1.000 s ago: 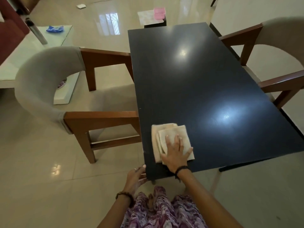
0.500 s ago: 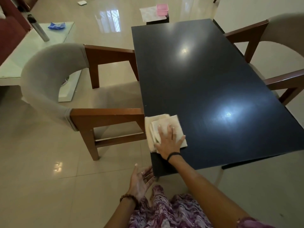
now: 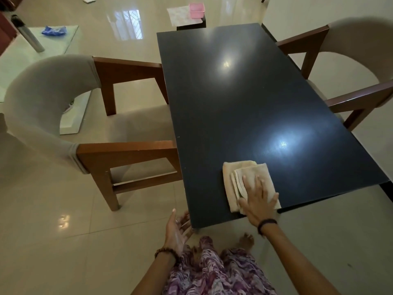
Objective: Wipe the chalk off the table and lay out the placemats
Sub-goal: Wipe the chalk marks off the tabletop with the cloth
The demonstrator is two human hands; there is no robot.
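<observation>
**Head view: the cloth is sliding back along the near edge**

The right hand [image 3: 258,201] is pressing flat on the folded cloth [image 3: 247,183], with its fingers straight and spread out on top. The cloth is lying on the dark table [image 3: 244,99], close to the near edge. Half a second ago it was hanging over the left edge by the chair [image 3: 89,133]; now it is sitting nearer the middle of that edge. So the wiping is moving to the right, and the near left corner looks done. No chalk is showing on the shiny top. The left hand [image 3: 177,229] is waiting open, palm up, just below the table corner, maybe to catch dust. The placemats are not on the table yet. A patterned sheet [image 3: 180,14] far behind could be one, but that is hard to tell.
</observation>
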